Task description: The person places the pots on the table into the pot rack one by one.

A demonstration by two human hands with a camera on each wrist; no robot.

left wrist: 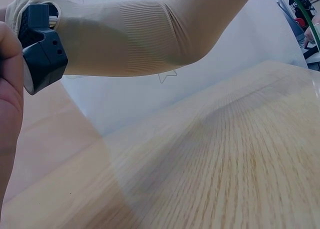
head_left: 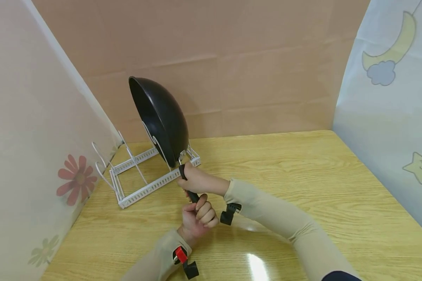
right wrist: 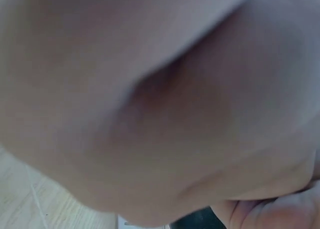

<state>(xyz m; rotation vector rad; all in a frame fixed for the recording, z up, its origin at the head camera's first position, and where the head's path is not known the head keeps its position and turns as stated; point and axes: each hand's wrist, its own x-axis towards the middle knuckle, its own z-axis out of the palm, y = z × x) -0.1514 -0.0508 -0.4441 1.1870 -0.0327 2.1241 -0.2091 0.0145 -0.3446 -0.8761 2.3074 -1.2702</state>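
Observation:
A black wok stands tilted on its side in the head view, its hollow facing left, among the wires of a white metal rack. Its black handle points down toward me. My right hand grips the handle close to the bowl. Lower down, my left hand has its fingers curled round the handle's end. The right wrist view is mostly filled by my blurred right hand, with part of my left hand at the lower right. Only an edge of my left hand shows in the left wrist view.
The rack's tall wire dividers rise at its left end. A wooden table carries everything. A brown backdrop hangs behind it, with printed cloth on the right and a flowered cloth on the left.

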